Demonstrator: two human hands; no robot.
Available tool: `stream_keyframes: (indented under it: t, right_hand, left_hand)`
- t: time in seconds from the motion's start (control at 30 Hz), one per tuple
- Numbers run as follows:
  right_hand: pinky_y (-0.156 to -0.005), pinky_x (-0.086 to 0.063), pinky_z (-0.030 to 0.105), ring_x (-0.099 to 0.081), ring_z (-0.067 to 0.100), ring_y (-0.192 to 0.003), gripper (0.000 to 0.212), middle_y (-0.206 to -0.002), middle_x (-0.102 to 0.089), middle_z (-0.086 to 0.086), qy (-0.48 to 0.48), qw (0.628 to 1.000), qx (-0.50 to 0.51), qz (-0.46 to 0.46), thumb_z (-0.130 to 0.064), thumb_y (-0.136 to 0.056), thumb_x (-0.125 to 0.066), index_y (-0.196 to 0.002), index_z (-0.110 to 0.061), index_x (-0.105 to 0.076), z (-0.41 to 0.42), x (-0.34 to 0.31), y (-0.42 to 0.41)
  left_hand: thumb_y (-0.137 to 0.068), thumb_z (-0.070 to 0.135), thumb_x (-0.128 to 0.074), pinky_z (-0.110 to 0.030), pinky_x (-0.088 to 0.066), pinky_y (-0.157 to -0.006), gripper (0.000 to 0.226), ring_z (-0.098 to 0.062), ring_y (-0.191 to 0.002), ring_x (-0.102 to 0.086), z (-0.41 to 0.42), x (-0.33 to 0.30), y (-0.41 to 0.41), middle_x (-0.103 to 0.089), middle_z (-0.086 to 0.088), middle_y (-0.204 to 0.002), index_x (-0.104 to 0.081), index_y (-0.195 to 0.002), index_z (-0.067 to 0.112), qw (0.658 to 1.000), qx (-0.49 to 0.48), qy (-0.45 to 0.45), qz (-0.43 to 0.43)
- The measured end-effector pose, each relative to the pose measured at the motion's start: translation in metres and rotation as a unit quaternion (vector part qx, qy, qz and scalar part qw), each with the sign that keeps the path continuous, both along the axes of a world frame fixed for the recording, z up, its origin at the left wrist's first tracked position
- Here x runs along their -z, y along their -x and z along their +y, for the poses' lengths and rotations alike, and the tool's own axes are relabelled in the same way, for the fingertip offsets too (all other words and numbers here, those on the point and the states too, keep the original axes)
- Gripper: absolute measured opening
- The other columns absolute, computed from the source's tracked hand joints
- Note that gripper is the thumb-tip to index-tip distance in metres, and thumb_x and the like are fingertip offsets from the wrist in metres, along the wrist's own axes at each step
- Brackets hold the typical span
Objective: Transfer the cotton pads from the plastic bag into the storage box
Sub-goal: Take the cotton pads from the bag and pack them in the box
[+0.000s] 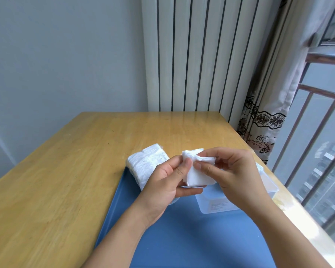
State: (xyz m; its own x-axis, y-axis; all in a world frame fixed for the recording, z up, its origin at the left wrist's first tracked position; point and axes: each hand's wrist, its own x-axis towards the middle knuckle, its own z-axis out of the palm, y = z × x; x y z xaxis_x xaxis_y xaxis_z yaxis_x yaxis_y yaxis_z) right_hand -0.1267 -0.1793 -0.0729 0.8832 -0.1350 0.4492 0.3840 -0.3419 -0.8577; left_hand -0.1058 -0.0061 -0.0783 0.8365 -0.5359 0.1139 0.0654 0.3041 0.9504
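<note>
A small stack of white cotton pads (196,176) is held in the air between both hands. My left hand (168,182) grips it from the left, thumb on top and fingers beneath. My right hand (238,171) pinches its right side with thumb and fingers. The clear plastic bag (145,163), still full of white pads, lies behind my left hand at the far left corner of the blue mat. The translucent storage box (217,204) stands under my right hand, which hides most of it.
A blue mat (182,238) covers the near part of the wooden table (66,171). A white radiator (191,55) stands behind the table. A patterned curtain (263,128) and a window with railings (317,151) are on the right.
</note>
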Motion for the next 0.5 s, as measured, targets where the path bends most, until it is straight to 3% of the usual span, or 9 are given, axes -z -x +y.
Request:
stream_keyframes:
  t: [0.17,0.27,0.37,0.43,0.5]
  right_hand:
    - [-0.063,-0.048,0.032,-0.061,0.011,-0.071,0.020,-0.081,-0.070,-0.003,0.013,1.000,0.005,-0.003,-0.029,-0.077,-0.083,-0.097,-0.029,-0.078,0.001,0.001,0.000]
    - [-0.086,-0.047,0.018,-0.056,0.004,-0.114,0.051,-0.122,-0.056,-0.017,0.070,0.997,0.037,-0.017,-0.044,-0.088,-0.073,-0.135,-0.040,-0.053,0.007,0.002,0.004]
    - [-0.107,-0.037,0.018,-0.039,0.000,-0.138,0.057,-0.144,-0.043,-0.022,0.075,0.997,-0.015,0.001,-0.049,-0.095,-0.051,-0.149,-0.040,-0.034,0.016,0.006,0.007]
    - [-0.107,-0.040,0.022,-0.045,-0.002,-0.134,0.056,-0.143,-0.045,-0.021,0.097,0.994,-0.052,0.021,-0.051,-0.098,-0.044,-0.151,-0.040,-0.030,0.021,0.010,0.009]
    - [-0.086,-0.056,0.032,-0.069,0.015,-0.104,0.050,-0.130,-0.053,-0.020,0.058,0.991,-0.109,0.059,-0.053,-0.101,-0.044,-0.149,-0.043,-0.033,0.024,0.009,0.010]
  left_hand:
    - [-0.099,0.009,-0.058,-0.030,-0.060,-0.076,0.027,-0.029,-0.090,-0.076,0.000,0.006,-0.002,-0.076,-0.014,-0.109,-0.065,-0.123,0.017,0.997,-0.019,-0.050,-0.051]
    - [-0.102,0.004,-0.052,-0.030,-0.059,-0.067,0.027,-0.025,-0.077,-0.072,-0.001,0.007,-0.001,-0.073,-0.019,-0.105,-0.067,-0.120,0.016,0.995,-0.021,-0.067,-0.070]
    - [-0.102,0.006,-0.051,-0.032,-0.054,-0.059,0.022,-0.020,-0.068,-0.060,-0.004,0.006,0.002,-0.067,-0.014,-0.093,-0.065,-0.117,0.012,0.991,0.008,-0.083,-0.106]
    - [-0.094,0.011,-0.049,-0.028,-0.049,-0.056,0.023,-0.015,-0.065,-0.054,-0.007,0.006,0.007,-0.064,0.001,-0.081,-0.059,-0.115,0.012,0.990,0.028,-0.092,-0.105]
    - [-0.090,0.014,-0.047,-0.026,-0.045,-0.055,0.030,-0.010,-0.062,-0.049,-0.010,0.006,0.010,-0.061,0.007,-0.078,-0.052,-0.120,0.017,0.989,0.033,-0.100,-0.103]
